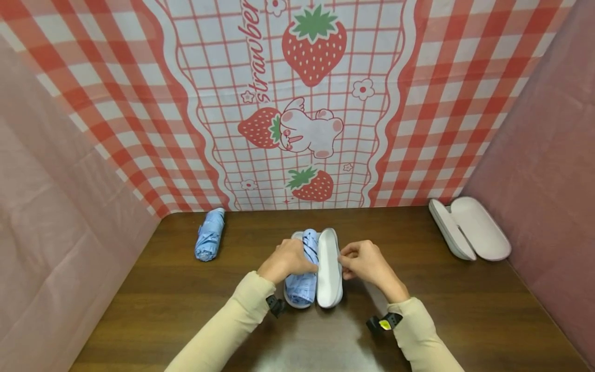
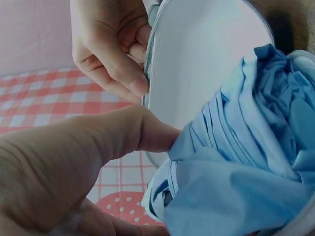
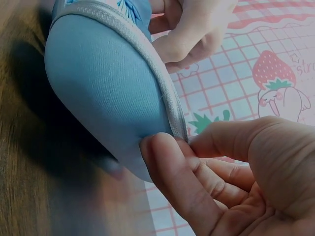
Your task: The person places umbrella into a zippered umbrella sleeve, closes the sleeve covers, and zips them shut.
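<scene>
An open zip-up hard case (image 1: 328, 276) lies lengthwise on the table in front of me, its white-lined lid raised on the right. In its left half rests a folded light-blue umbrella (image 1: 301, 290), its creased fabric close up in the left wrist view. My left hand (image 1: 290, 257) reaches over the umbrella and grips it, thumb on the side towards the lid. My right hand (image 1: 365, 262) pinches the lid's outer edge between thumb and fingers. In the right wrist view the lid's smooth outer shell (image 3: 101, 83) and pale zip edge show.
Another rolled blue umbrella (image 1: 210, 235) lies at the back left of the wooden table (image 1: 158, 299). A second open white case (image 1: 481, 230) sits at the back right, near the pink side cloth (image 1: 539, 155). A strawberry-print cloth (image 1: 311, 93) hangs behind the table.
</scene>
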The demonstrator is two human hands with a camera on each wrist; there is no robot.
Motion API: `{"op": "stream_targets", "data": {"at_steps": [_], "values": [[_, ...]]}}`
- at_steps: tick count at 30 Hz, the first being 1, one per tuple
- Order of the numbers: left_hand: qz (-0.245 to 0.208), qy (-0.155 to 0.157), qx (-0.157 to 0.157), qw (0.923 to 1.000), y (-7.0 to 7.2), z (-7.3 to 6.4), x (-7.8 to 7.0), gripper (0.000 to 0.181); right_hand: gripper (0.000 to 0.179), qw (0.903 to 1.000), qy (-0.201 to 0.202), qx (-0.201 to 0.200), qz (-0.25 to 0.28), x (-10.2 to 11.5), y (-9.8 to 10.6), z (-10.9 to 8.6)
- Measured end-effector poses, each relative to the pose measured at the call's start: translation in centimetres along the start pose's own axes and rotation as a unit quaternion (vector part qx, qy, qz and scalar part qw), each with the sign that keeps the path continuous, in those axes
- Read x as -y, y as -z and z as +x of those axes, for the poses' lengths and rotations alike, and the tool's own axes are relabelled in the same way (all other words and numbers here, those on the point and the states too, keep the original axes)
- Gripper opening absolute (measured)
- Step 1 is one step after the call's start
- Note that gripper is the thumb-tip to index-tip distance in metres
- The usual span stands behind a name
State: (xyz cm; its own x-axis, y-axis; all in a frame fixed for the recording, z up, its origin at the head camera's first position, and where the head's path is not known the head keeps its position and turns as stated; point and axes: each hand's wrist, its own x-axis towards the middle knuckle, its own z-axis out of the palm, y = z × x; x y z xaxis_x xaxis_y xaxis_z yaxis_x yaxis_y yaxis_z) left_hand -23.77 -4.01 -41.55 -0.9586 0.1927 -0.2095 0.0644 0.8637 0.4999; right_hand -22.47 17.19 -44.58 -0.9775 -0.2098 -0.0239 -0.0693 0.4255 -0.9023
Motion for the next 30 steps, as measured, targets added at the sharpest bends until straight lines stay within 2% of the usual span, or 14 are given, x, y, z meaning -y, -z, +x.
{"op": "stream_targets", "data": {"at_steps": [8, 15, 20, 25, 27, 30], "values": [[-0.003, -0.004, 0.009, 0.9999, -0.1, 0.2, 0.1, 0.037, 0.014, 0.9998, 0.012, 0.0, -0.015, 0.2, 0.0, -0.1], [-0.046, -0.014, 0.031, 0.9984, -0.2, 0.5, 0.8, 0.034, 0.013, 0.9996, 0.009, -0.004, -0.028, 0.3, 0.1, -0.1], [-0.006, -0.022, 0.017, 0.9996, 0.1, 0.3, 0.4, 0.029, 0.015, 0.9998, 0.004, -0.004, -0.021, 0.3, 0.0, -0.1], [0.049, -0.017, -0.003, 0.9986, 0.0, -0.3, -0.1, 0.023, 0.015, 0.9998, 0.009, 0.003, -0.019, 0.2, -0.5, 0.1], [0.06, -0.018, -0.02, 0.9978, -0.3, -0.4, -0.2, 0.021, 0.014, 0.9997, 0.011, 0.001, -0.024, 0.1, -0.7, 0.1], [0.057, -0.015, -0.042, 0.9974, -0.8, -0.5, -0.4, 0.029, 0.013, 0.9995, 0.011, -0.005, -0.028, 0.1, -0.8, 0.1]]}}
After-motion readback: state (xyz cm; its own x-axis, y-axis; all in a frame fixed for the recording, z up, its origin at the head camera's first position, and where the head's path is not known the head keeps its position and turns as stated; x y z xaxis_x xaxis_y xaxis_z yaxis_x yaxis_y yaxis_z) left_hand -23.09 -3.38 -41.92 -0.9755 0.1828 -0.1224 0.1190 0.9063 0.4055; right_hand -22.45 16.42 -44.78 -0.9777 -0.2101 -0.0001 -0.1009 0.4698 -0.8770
